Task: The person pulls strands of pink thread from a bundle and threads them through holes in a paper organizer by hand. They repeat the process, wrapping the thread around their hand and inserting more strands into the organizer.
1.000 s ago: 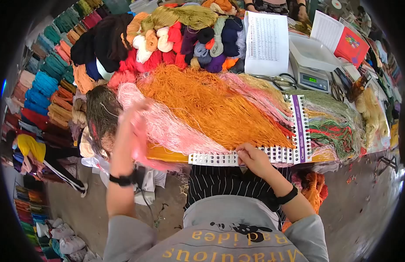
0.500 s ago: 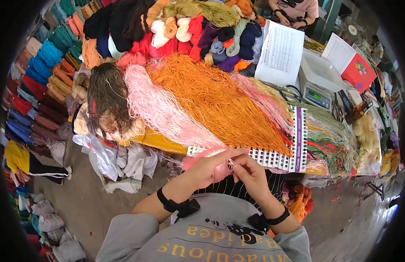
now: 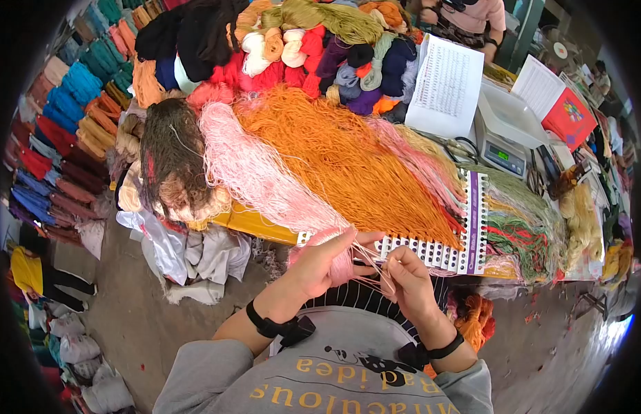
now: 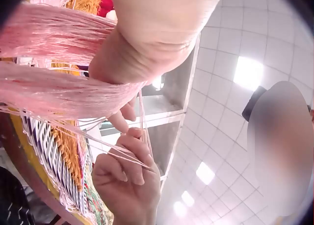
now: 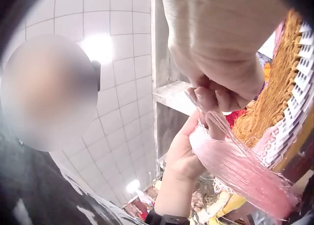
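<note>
In the head view my left hand [image 3: 315, 270] grips a pink thread skein [image 5: 235, 168] at the table's front edge. The skein drapes over the thumb side of that hand, as the left wrist view shows. Close to its right, my right hand [image 3: 411, 281] pinches several fine pink strands [image 4: 115, 147], which run taut between the two hands. Just beyond the hands lies a row of white punched cards [image 3: 420, 252]. Orange threads [image 3: 348, 172] and light pink threads [image 3: 255, 162] fan out from the cards across the table.
Dark brown threads [image 3: 170, 148] lie to the left, and coloured yarn hanks [image 3: 313, 62] are heaped at the back. A scale [image 3: 505, 155], scissors [image 3: 465, 147] and a printed sheet [image 3: 444, 86] stand at the back right. Another person [image 3: 472, 27] is behind the table.
My left hand has come from the far left to the front middle with the pink skein. My right hand has left the cards, met it, then drawn strands slightly right.
</note>
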A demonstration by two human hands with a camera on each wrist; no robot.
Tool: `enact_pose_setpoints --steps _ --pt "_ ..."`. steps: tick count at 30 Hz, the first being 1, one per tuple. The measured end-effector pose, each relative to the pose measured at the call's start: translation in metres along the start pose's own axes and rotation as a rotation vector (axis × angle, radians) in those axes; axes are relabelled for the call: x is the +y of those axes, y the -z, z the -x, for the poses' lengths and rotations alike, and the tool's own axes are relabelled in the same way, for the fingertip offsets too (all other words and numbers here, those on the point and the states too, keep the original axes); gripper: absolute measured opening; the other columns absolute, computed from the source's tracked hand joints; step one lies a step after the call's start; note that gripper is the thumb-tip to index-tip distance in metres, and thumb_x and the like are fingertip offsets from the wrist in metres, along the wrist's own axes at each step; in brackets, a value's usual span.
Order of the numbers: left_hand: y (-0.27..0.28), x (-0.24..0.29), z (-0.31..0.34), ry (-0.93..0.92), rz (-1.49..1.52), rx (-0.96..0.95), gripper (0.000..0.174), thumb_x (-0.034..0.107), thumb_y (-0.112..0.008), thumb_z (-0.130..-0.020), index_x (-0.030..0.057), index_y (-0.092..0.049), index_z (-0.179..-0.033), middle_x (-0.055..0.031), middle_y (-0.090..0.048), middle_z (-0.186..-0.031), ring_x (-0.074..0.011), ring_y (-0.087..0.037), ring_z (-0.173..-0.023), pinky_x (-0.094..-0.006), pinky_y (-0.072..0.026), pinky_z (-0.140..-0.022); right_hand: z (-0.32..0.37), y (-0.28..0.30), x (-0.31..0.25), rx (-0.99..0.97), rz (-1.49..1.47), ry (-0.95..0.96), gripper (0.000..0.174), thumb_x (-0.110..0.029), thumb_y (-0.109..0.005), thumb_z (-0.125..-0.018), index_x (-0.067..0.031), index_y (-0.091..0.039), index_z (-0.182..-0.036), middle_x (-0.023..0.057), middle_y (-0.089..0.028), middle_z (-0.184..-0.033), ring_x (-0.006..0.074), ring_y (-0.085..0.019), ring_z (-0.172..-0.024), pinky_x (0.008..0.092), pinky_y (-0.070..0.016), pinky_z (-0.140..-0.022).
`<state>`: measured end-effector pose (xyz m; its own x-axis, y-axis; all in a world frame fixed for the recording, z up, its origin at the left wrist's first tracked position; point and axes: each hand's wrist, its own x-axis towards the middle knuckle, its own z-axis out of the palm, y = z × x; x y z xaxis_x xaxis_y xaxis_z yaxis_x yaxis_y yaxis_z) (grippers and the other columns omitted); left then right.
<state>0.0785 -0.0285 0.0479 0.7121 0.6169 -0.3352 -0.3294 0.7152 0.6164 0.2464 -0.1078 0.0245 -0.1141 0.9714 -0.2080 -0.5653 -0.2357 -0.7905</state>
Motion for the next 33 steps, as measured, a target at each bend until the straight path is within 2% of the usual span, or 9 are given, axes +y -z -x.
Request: enact_pose_setpoints --steps 10,15,17,19,20,23,25,29,33 --pt "0.003 0.003 0.001 0.016 -0.009 -0.002 0.044 0.035 -0.039 -0.097 -0.0003 -0.054 -0.120 -0.0028 -0.058 -0.083 -0.0097 -0.055 -0.077 -0.0257 -0.0507 -0.069 0.002 -0.001 0.000 0.005 0.059 0.027 0.018 -0.022 -0.046 -0.096 -0.0048 -0.046 -0.091 -0.0019 -0.039 -0.059 0.0061 -0.035 -0.048 0.0210 -0.0262 -0.045" --pt "0.005 0.000 0.000 -0.004 -0.177 -0.008 0.045 0.037 -0.040 -0.097 -0.0006 -0.059 -0.111 -0.0006 -0.058 -0.072 -0.0067 -0.052 -0.061 -0.0186 -0.0387 -0.050 0.007 -0.007 -0.017 -0.307 0.344 -0.211 0.030 -0.027 -0.047 -0.095 -0.0003 -0.058 -0.088 -0.0038 -0.038 -0.055 0.0053 -0.034 -0.049 0.0207 -0.0256 -0.045" --pt "0.013 -0.006 -0.003 -0.018 -0.201 -0.041 0.048 0.040 -0.039 -0.097 -0.0019 -0.060 -0.106 -0.0025 -0.059 -0.071 -0.0066 -0.050 -0.056 -0.0172 -0.0380 -0.049 0.007 -0.004 -0.013 -0.298 0.339 -0.180 0.034 -0.028 -0.047 -0.095 0.0001 -0.061 -0.082 0.0002 -0.044 -0.061 0.0070 -0.037 -0.048 0.0206 -0.0292 -0.045" --pt "0.020 -0.007 -0.004 0.051 -0.137 -0.087 0.052 0.043 -0.036 -0.097 -0.0024 -0.061 -0.105 -0.0041 -0.062 -0.074 -0.0081 -0.053 -0.058 -0.0181 -0.0399 -0.050 0.005 -0.003 -0.015 -0.155 0.154 0.139 0.036 -0.029 -0.046 -0.096 -0.0004 -0.060 -0.080 0.0054 -0.050 -0.070 0.0098 -0.041 -0.048 0.0212 -0.0346 -0.046" --pt "0.021 -0.006 -0.003 0.049 -0.137 -0.088 0.052 0.043 -0.036 -0.097 -0.0024 -0.061 -0.105 -0.0041 -0.062 -0.074 -0.0081 -0.053 -0.058 -0.0181 -0.0399 -0.050 0.003 0.006 -0.016 -0.115 -0.022 0.194 0.032 -0.026 -0.045 -0.096 -0.0006 -0.057 -0.080 0.0107 -0.056 -0.088 0.0128 -0.052 -0.055 0.0224 -0.0404 -0.050" --pt "0.007 -0.001 0.002 0.032 -0.059 -0.223 0.055 0.045 -0.033 -0.097 -0.0021 -0.059 -0.109 -0.0065 -0.064 -0.084 -0.0105 -0.058 -0.070 -0.0207 -0.0439 -0.058 -0.009 0.026 -0.018 0.163 -0.456 0.298 0.030 -0.028 -0.044 -0.096 -0.0023 -0.053 -0.084 0.0089 -0.056 -0.090 0.0127 -0.050 -0.052 0.0226 -0.0395 -0.049" --pt "-0.017 -0.002 0.002 -0.063 -0.073 0.069 0.056 0.045 -0.030 -0.098 -0.0011 -0.050 -0.122 -0.0094 -0.061 -0.101 -0.0126 -0.059 -0.087 -0.0237 -0.0462 -0.067 -0.010 0.026 -0.016 0.131 -0.412 0.313 0.029 -0.027 -0.044 -0.097 -0.0015 -0.054 -0.089 0.0080 -0.057 -0.089 0.0115 -0.051 -0.053 0.0215 -0.0390 -0.050" --pt "-0.022 -0.014 0.000 -0.086 -0.147 0.002 0.057 0.045 -0.029 -0.098 0.0024 -0.036 -0.135 -0.0090 -0.054 -0.110 -0.0122 -0.055 -0.087 -0.0239 -0.0445 -0.072 -0.003 -0.008 -0.016 0.081 0.422 0.093 0.017 -0.014 -0.052 -0.093 0.0005 -0.060 -0.095 0.0042 -0.060 -0.080 0.0086 -0.054 -0.054 0.0197 -0.0395 -0.048" --pt "-0.013 -0.022 -0.002 -0.055 -0.318 -0.175 0.052 0.038 -0.032 -0.099 0.0062 -0.029 -0.141 -0.0072 -0.052 -0.114 -0.0126 -0.051 -0.082 -0.0254 -0.0445 -0.070 -0.006 -0.014 -0.003 0.049 0.379 0.077 0.014 -0.015 -0.058 -0.090 -0.0014 -0.058 -0.095 0.0014 -0.057 -0.069 0.0064 -0.051 -0.052 0.0167 -0.0348 -0.046"
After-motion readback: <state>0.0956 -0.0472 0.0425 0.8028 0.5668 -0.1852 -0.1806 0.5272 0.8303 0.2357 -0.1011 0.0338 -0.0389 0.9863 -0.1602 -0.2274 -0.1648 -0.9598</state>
